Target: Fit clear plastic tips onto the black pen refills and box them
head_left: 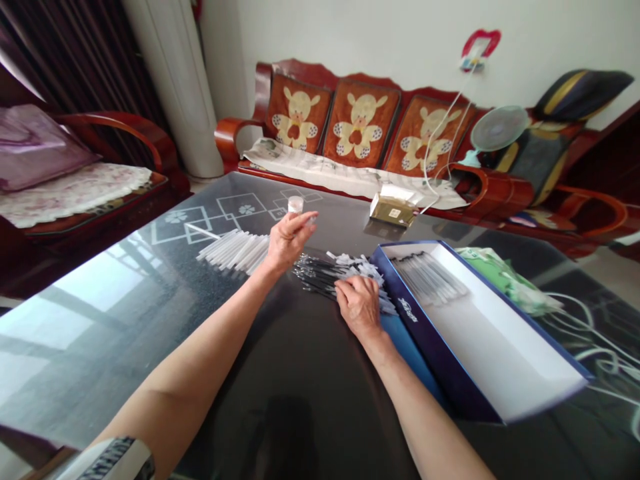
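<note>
My left hand [289,241] is raised over the table, its fingers drawn together and pointing right. Something small and pale may be at its fingertips, too small to name. Just left of it lie several white translucent tubes [234,251] in a row. Behind it stands a small white-topped container [295,203]. My right hand [359,305] rests with curled fingers at a pile of slim black sticks with clear ends [320,272], like pen refills. Its fingertips touch the near side of the pile; what they grip is hidden.
An open blue box [480,360] holds a row of clear tubes with dark tips [427,277]. Beyond stand a tissue box [394,207] and a green-white packet [507,277]. White cables [595,333] lie right on the dark glossy table [150,353]. A wooden sofa [235,137] stands behind.
</note>
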The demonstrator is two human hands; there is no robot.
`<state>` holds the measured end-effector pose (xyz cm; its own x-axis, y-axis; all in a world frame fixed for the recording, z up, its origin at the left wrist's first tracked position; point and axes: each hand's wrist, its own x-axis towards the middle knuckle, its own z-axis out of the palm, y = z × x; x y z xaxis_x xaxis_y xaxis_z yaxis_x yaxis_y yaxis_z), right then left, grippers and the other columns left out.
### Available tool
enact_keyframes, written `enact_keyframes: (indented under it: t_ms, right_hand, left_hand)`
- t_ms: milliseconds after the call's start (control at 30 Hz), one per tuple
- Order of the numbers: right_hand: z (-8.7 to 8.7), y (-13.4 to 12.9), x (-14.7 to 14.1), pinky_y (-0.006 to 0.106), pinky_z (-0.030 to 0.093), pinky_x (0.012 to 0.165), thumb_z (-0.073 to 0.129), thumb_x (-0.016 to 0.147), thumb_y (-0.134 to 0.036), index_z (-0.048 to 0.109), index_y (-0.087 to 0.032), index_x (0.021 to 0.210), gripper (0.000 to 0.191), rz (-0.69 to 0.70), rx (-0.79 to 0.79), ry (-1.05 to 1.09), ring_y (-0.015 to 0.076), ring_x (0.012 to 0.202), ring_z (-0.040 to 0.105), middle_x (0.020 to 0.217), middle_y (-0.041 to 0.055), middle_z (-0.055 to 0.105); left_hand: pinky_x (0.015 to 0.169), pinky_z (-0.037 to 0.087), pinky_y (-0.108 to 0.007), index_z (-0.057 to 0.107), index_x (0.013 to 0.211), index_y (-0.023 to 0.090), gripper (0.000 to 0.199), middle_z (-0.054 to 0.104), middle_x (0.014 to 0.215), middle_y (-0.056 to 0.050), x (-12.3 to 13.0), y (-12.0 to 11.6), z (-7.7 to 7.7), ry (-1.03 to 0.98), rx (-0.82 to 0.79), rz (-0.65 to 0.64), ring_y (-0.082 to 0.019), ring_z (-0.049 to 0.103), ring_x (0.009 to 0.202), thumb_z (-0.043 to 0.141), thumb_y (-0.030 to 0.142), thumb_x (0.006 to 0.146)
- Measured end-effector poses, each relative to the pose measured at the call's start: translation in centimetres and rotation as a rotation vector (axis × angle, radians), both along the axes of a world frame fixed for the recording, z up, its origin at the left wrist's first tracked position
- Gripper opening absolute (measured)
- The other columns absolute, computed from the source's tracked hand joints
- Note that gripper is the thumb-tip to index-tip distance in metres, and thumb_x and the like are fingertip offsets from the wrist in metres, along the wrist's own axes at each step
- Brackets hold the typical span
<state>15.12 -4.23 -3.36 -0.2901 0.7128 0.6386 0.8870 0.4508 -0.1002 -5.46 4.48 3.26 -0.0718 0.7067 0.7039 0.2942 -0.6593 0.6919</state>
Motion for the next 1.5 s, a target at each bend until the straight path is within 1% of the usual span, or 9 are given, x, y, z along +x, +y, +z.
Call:
enact_keyframes:
  t_ms: [200, 367, 567, 700, 867, 967, 1200, 1367, 1500]
  right_hand:
    - [-0.1, 0.1, 0.3, 0.039, 0.041, 0.088, 0.053, 0.09, -0.028, 0.064, -0.018, 0.109, 0.025, -0.005, 0.044, 0.135, 0.0225, 0.094, 0.056, 0.1, 0.0086, 0.065]
    - [0.1, 0.5, 0.3, 0.039, 0.046, 0.087, 0.044, 0.094, -0.027, 0.06, -0.018, 0.115, 0.028, 0.032, 0.072, 0.28, 0.0218, 0.093, 0.063, 0.099, 0.0089, 0.069]
    - [-0.3, 1.2, 0.3, 0.037, 0.049, 0.085, 0.043, 0.094, -0.024, 0.062, -0.017, 0.111, 0.025, 0.081, 0.087, 0.355, 0.0203, 0.089, 0.066, 0.098, 0.0096, 0.071]
    - [-0.4, 1.5, 0.8, 0.037, 0.051, 0.084, 0.044, 0.093, -0.024, 0.063, -0.018, 0.103, 0.022, 0.044, 0.103, 0.475, 0.0212, 0.091, 0.063, 0.095, 0.0099, 0.069]
    - [0.1, 1.5, 1.0, 0.038, 0.05, 0.085, 0.044, 0.092, -0.022, 0.061, -0.017, 0.099, 0.019, 0.054, 0.125, 0.57, 0.0209, 0.092, 0.061, 0.093, 0.0105, 0.066]
    - [0.2, 1.3, 0.9, 0.038, 0.05, 0.086, 0.045, 0.092, -0.023, 0.061, -0.017, 0.097, 0.018, 0.105, 0.091, 0.607, 0.0204, 0.092, 0.061, 0.093, 0.0102, 0.066]
    - [-0.1, 1.5, 0.0, 0.031, 0.054, 0.066, 0.061, 0.082, -0.045, 0.055, -0.016, 0.113, 0.043, 0.035, -0.219, 1.209, 0.0195, 0.081, 0.066, 0.092, 0.008, 0.067]
    - [0.7, 1.3, -0.8, 0.026, 0.047, 0.049, 0.065, 0.075, -0.054, 0.062, -0.017, 0.083, 0.037, 0.003, -0.39, 1.415, 0.0201, 0.07, 0.066, 0.075, 0.0053, 0.069]
    - [1.1, 1.2, -1.2, 0.027, 0.047, 0.05, 0.068, 0.072, -0.054, 0.065, -0.018, 0.077, 0.036, -0.03, -0.412, 1.506, 0.0187, 0.067, 0.064, 0.073, 0.0037, 0.069]
  left_hand:
    - [0.051, 0.044, -0.02, 0.064, 0.094, 0.018, 0.042, 0.061, 0.067, 0.003, 0.8, 0.4, -0.7, -0.654, -0.452, -0.186, -0.012, 0.063, 0.063, 0.078, 0.041, 0.062]
    - [0.049, 0.046, -0.018, 0.057, 0.087, 0.017, 0.044, 0.06, 0.062, 0.004, 2.2, -0.6, -2.2, -0.747, -0.656, -0.278, -0.015, 0.067, 0.065, 0.082, 0.036, 0.056]
    - [0.051, 0.046, -0.018, 0.053, 0.086, 0.018, 0.041, 0.062, 0.069, 0.002, 3.6, -1.3, -3.5, -0.704, -0.712, -0.372, -0.019, 0.07, 0.077, 0.079, 0.036, 0.06]
    - [0.057, 0.048, -0.024, 0.056, 0.092, 0.019, 0.034, 0.064, 0.073, 0.001, 3.0, -1.2, -3.9, -0.373, -0.556, -0.312, -0.015, 0.066, 0.07, 0.072, 0.039, 0.07]
    - [0.089, 0.043, -0.04, 0.066, 0.097, 0.02, 0.024, 0.068, 0.093, -0.006, 2.2, -2.1, -2.9, 0.608, 0.042, -0.115, -0.021, 0.061, 0.09, 0.056, 0.039, 0.086]
    - [0.085, 0.043, -0.037, 0.064, 0.107, 0.019, 0.03, 0.067, 0.09, -0.007, 3.0, -3.1, -2.5, 0.95, 0.166, -0.085, -0.02, 0.06, 0.085, 0.046, 0.039, 0.093]
    - [0.061, 0.045, -0.022, 0.06, 0.102, 0.017, 0.029, 0.063, 0.082, -0.004, 5.4, -4.9, -3.5, 1.021, 0.085, 0.029, -0.013, 0.063, 0.073, 0.037, 0.034, 0.098]
    - [0.054, 0.043, -0.022, 0.06, 0.098, 0.017, 0.029, 0.063, 0.082, -0.005, 6.4, -5.8, -3.4, 1.046, 0.015, 0.12, -0.015, 0.064, 0.071, 0.036, 0.033, 0.099]
    - [0.051, 0.039, -0.022, 0.061, 0.09, 0.017, 0.033, 0.063, 0.079, -0.005, 6.7, -6.1, -3.5, 1.043, 0.022, 0.175, -0.014, 0.063, 0.068, 0.037, 0.037, 0.098]
